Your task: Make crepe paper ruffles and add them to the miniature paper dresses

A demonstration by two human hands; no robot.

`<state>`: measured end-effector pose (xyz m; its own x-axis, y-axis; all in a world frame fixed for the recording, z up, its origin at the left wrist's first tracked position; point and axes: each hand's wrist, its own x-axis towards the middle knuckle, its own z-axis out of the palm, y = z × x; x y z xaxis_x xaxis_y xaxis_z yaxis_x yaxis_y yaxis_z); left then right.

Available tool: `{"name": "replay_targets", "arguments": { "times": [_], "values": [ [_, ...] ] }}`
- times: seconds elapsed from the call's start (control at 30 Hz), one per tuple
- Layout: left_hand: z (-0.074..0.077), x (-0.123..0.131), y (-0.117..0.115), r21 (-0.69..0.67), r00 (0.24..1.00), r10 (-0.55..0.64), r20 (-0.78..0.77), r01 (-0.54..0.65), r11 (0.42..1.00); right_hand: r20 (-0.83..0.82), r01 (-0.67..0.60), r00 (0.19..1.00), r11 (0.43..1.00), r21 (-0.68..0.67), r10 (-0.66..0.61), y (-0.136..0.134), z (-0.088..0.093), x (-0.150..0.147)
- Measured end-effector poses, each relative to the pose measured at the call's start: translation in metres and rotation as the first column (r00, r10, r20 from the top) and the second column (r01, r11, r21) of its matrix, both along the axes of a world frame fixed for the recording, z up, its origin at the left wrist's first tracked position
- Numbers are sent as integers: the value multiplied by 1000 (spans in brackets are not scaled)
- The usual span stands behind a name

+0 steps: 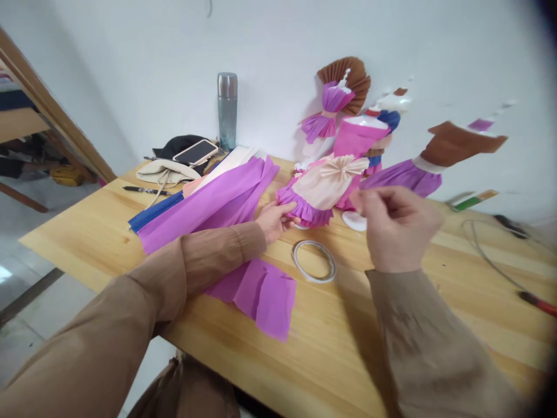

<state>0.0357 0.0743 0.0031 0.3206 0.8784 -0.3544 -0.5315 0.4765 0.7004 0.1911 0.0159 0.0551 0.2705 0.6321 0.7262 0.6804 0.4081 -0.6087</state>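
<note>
My left hand (276, 222) pinches the purple ruffled hem of a pink crepe-paper dress (350, 138) on a small stand. The dress has a cream front panel with a pleated fan bow (343, 168). My right hand (402, 226) is raised in front of the dress's right side, its fingers closed in a pinch. What it holds, if anything, is hidden. Below my hands lies a roll of tape (314, 261). Purple crepe paper (204, 203) stretches under my left forearm, and another piece of it (272, 299) lies nearer the front edge.
Behind stand other paper dresses, one with a brown fan (352, 81) and one with a brown top (461, 150). A thermos (227, 110), a phone (195, 152), a pen (145, 190) and blue paper (156, 210) are on the left. A cable (487, 255) runs across the right side.
</note>
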Motion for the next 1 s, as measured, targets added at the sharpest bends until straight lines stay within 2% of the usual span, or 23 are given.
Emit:
{"name": "replay_targets", "arguments": {
  "times": [0.1,0.17,0.27,0.37,0.47,0.57,0.67,0.77,0.87,1.0],
  "values": [
    [0,-1,-2,-9,1000,14,-24,-14,1000,-40,6,999,993,118,-2,14,29,10],
    [1,-2,-4,-12,998,28,-52,-29,1000,6,-76,997,986,151,76,30,48,19],
    [4,-3,-6,-24,992,36,-124,-40,999,120,-182,977,982,53,174,49,79,24],
    [10,-5,-8,-45,974,27,-223,-38,998,182,-181,963,978,-106,198,55,111,12],
    [17,-9,-13,-52,949,20,-316,-39,998,328,-143,924,972,-185,198,53,134,-7],
    [27,-15,-22,-37,923,23,-384,-40,999,424,-33,897,976,-217,125,52,144,-18],
    [36,-20,-29,6,901,19,-433,-18,1000,524,37,849,984,-176,61,57,145,-18],
    [42,-23,-32,67,880,20,-475,14,998,552,85,834,982,-168,22,64,145,-15],
    [43,-22,-31,112,851,33,-524,30,993,570,113,822,978,-177,9,69,146,-13],
    [36,-17,-29,122,823,9,-568,74,990,568,133,823,979,-157,-21,72,145,-13]
  ]
}}
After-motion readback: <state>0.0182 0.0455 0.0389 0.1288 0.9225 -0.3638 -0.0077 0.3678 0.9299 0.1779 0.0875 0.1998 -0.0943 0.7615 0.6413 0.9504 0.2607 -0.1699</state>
